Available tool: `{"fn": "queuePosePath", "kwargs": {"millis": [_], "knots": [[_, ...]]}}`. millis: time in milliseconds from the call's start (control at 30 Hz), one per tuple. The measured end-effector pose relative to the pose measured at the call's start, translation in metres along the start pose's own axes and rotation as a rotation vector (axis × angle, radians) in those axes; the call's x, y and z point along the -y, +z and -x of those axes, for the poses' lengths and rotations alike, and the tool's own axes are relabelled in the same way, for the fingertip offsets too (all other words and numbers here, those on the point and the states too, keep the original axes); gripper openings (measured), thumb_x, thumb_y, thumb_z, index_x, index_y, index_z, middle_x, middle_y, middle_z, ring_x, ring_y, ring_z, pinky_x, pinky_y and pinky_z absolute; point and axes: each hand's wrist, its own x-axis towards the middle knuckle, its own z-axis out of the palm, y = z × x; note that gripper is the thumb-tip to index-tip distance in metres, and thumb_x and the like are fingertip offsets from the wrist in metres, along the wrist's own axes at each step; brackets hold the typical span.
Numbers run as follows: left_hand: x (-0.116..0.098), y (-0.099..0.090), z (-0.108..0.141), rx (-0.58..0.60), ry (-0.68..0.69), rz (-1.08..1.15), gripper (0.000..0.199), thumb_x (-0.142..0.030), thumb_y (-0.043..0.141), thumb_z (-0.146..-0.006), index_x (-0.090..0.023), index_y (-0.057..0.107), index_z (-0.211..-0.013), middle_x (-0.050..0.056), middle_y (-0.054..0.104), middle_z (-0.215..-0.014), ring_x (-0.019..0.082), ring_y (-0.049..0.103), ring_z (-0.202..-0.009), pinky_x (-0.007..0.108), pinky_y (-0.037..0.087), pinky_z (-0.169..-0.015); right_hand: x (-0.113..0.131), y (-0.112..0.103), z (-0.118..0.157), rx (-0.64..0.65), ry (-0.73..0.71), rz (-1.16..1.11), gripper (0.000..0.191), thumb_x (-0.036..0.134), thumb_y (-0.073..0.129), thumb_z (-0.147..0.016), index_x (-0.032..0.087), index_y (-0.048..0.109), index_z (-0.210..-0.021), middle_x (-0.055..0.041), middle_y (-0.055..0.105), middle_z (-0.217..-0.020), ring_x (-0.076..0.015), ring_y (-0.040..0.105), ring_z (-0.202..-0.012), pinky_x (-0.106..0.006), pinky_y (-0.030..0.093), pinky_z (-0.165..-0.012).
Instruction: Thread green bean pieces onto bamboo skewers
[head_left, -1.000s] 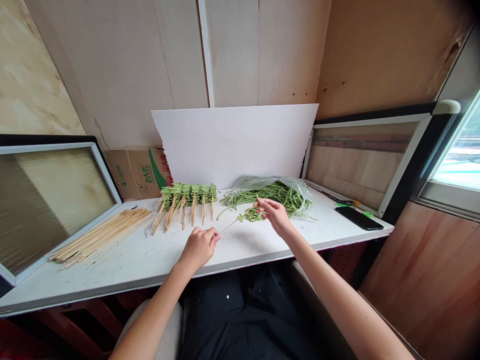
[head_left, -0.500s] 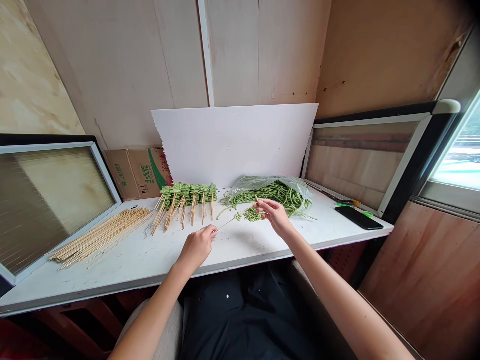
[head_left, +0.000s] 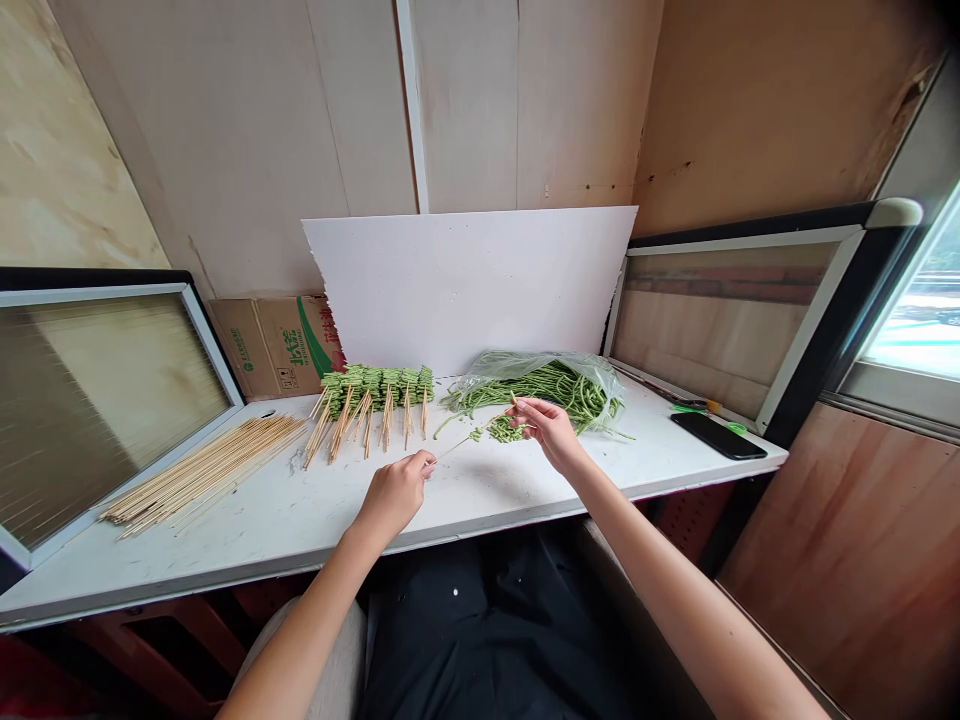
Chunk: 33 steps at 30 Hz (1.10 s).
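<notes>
My left hand (head_left: 399,494) is closed on the near end of a thin wooden skewer (head_left: 453,449), which slants up to the right above the table. My right hand (head_left: 546,428) pinches a piece of green bean (head_left: 514,401) by the skewer's far end; whether the tip is in the bean is too small to tell. Beneath and behind the fingers lies a small heap of cut bean pieces (head_left: 504,430). Long green beans (head_left: 559,388) spill from a clear plastic bag (head_left: 480,366) behind my right hand. Finished bean skewers (head_left: 377,385) lie stacked beyond my left hand.
Bare skewers (head_left: 206,465) are spread on the left of the white table (head_left: 315,520). A black phone (head_left: 718,436) lies near the right edge. A white board (head_left: 472,290), a cardboard box (head_left: 274,345) and two framed glass panels (head_left: 112,400) stand around the table.
Almost nothing differs. Both hands keep their places and their grip on the skewer and the bean piece.
</notes>
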Motion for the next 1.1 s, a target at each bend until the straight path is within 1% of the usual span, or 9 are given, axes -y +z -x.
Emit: {"fn": "queuePosePath", "kwargs": {"millis": [300, 600, 933, 1100], "knots": [[0.003, 0.002, 0.0, -0.006, 0.01, -0.041, 0.024, -0.017, 0.047, -0.102, -0.025, 0.067, -0.113, 0.004, 0.082, -0.097, 0.023, 0.077, -0.086, 0.029, 0.05, -0.07, -0.001, -0.001, -0.001, 0.01, -0.003, 0.003, 0.038, 0.055, 0.09, -0.074, 0.024, 0.082, -0.096, -0.008, 0.081, -0.097, -0.0195, 0.07, -0.077, -0.029, 0.042, -0.057], [0.004, 0.004, 0.0, 0.017, 0.015, -0.042, 0.026, -0.017, 0.046, -0.102, -0.026, 0.067, -0.113, 0.004, 0.082, -0.097, 0.024, 0.077, -0.085, 0.03, 0.05, -0.07, -0.002, 0.0, 0.0, 0.013, 0.009, 0.007, 0.038, 0.054, 0.089, -0.075, 0.024, 0.082, -0.097, -0.008, 0.08, -0.098, -0.0192, 0.069, -0.076, -0.028, 0.041, -0.056], [0.001, 0.003, 0.0, 0.076, 0.013, -0.049, 0.025, -0.018, 0.046, -0.103, -0.025, 0.068, -0.112, 0.004, 0.08, -0.093, 0.023, 0.075, -0.082, 0.029, 0.048, -0.069, -0.007, 0.002, 0.0, 0.022, 0.013, 0.015, 0.042, 0.059, 0.088, -0.075, 0.024, 0.082, -0.096, -0.009, 0.08, -0.098, -0.0194, 0.07, -0.074, -0.029, 0.042, -0.055], [-0.004, 0.001, 0.001, 0.131, 0.017, -0.016, 0.023, -0.015, 0.048, -0.102, -0.024, 0.068, -0.109, 0.004, 0.078, -0.089, 0.022, 0.074, -0.081, 0.027, 0.046, -0.07, -0.01, 0.003, 0.0, 0.046, 0.011, 0.006, 0.039, 0.057, 0.087, -0.078, 0.023, 0.083, -0.097, -0.0083, 0.079, -0.097, -0.0182, 0.069, -0.074, -0.027, 0.042, -0.055]]}}
